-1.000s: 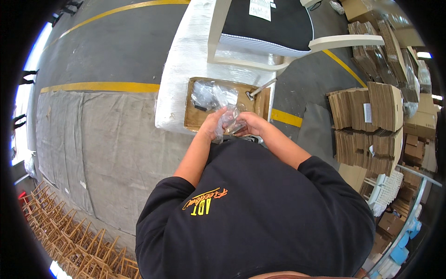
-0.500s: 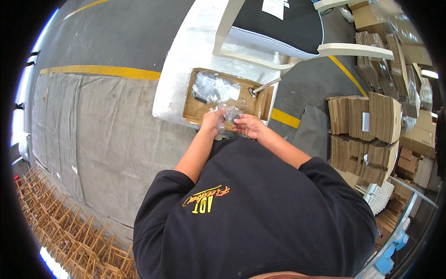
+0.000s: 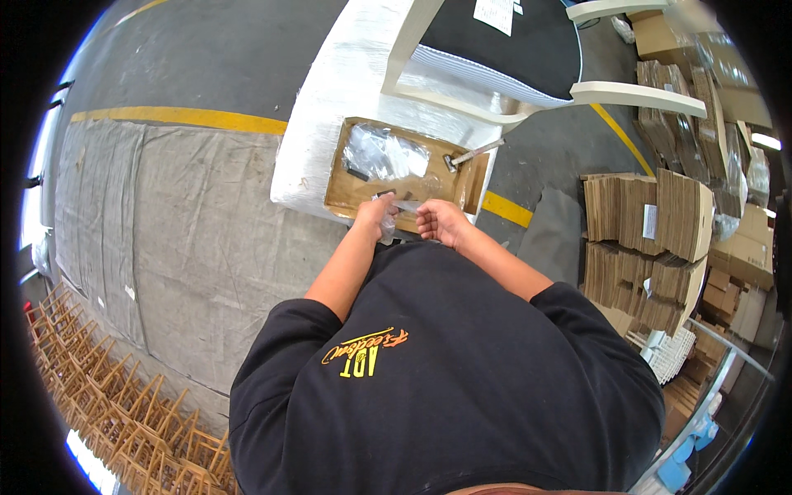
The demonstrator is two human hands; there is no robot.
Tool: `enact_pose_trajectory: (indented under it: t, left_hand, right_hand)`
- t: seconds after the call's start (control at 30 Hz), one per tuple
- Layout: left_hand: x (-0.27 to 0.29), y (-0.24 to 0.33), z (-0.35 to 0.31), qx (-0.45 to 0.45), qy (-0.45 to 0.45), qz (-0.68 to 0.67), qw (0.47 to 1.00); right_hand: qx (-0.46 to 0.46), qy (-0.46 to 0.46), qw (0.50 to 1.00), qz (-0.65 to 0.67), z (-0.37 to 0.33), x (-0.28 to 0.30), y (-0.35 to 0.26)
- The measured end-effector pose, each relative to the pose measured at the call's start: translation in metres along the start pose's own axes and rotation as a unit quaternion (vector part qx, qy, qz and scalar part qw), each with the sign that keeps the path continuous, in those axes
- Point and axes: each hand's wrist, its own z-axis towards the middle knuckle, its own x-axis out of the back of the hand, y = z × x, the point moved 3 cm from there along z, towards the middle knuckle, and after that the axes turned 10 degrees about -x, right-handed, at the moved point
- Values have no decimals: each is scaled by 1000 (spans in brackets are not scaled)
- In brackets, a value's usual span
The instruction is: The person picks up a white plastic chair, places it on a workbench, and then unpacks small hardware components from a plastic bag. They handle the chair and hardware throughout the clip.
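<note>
1. My left hand (image 3: pixel 378 213) pinched a thin, clear plastic bag (image 3: pixel 388 230) above the near edge of a shallow brown cardboard tray (image 3: pixel 347 197), probably so loose bits dropped inside.
2. My right hand (image 3: pixel 442 221): fingers half-curled beside the bag; couldn't tell if gripping.
3. Metal-headed hammer (image 3: pixel 474 153) lay across the tray's right wall, handle outward, likely for quick grabbing.
4. Shiny clear plastic packets (image 3: pixel 384 154) sat inside, presumably kept together.

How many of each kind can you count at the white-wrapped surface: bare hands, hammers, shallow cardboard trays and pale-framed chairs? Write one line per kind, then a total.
Hands: 2 (left hand, right hand)
Hammer: 1
Cardboard tray: 1
Pale-framed chair: 1
Total: 5
</note>
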Motion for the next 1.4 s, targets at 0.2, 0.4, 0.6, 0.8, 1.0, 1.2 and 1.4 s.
enact_pose_trajectory:
  t: [0.2, 0.4, 0.6, 0.8, 1.0, 1.2, 1.4]
  left_hand:
    - [22, -6, -15, 62, -57, -25, 996]
    - [38, 22, -50, -66, -3, -83, 994]
    - [92, 26, -61, -116, 68, -173, 976]
    - [113, 23, -72, -118, 64, -105, 985]
    - [107, 34, -65, -155, 63, -49, 985]
    - [89, 59, -68, -186, 56, -53, 980]
    - [103, 59, -86, -195, 63, -25, 978]
  right_hand:
    - [-15, -60, 974, -216, -18, -30, -16]
    - [157, 66, 941, -292, 24, -66, -56]
    - [202, 231, 866, -395, 79, -109, -69]
    - [291, 299, 798, -436, 94, -106, -68]
    - [151, 179, 910, -343, 86, -98, -55]
    - [149, 200, 914, -320, 83, -129, -47]
    - [182, 282, 887, -316, 101, -127, -50]
